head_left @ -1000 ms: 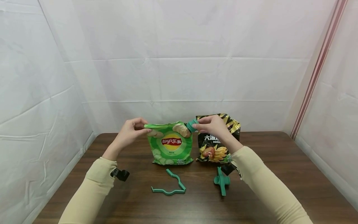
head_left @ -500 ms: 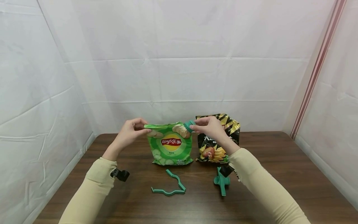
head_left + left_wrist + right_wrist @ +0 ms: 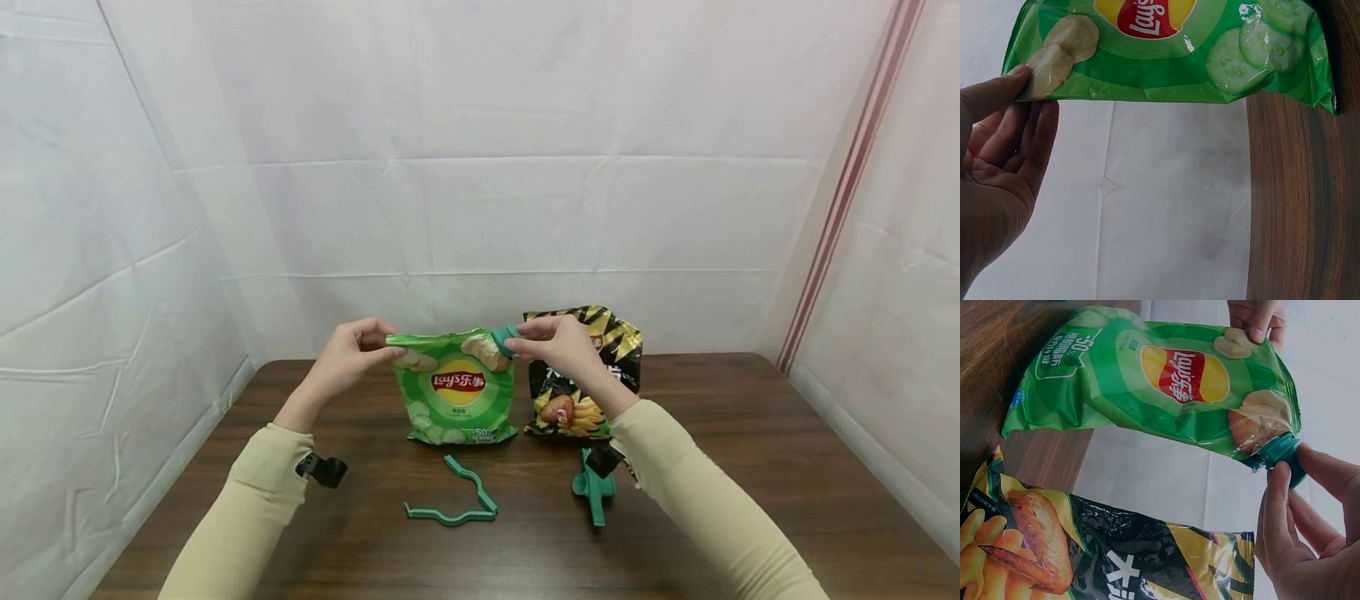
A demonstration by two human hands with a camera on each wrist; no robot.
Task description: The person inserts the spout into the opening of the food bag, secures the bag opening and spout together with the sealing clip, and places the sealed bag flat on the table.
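here we are: my left hand [image 3: 348, 354] pinches the upper left corner of the green chip bag [image 3: 459, 412], thumb in front, fingers behind, while my right hand [image 3: 564, 346] has the teal cap [image 3: 1285, 456] gripped between thumb and fingers, touching the upper right corner. the bag stands upright on the table [image 3: 337, 550], just left of a black bag [image 3: 555, 412]. how far that corner reaches inside, i can't tell. best now, i'd judge: top edge taut, cap square, pressure light, no crumpling.
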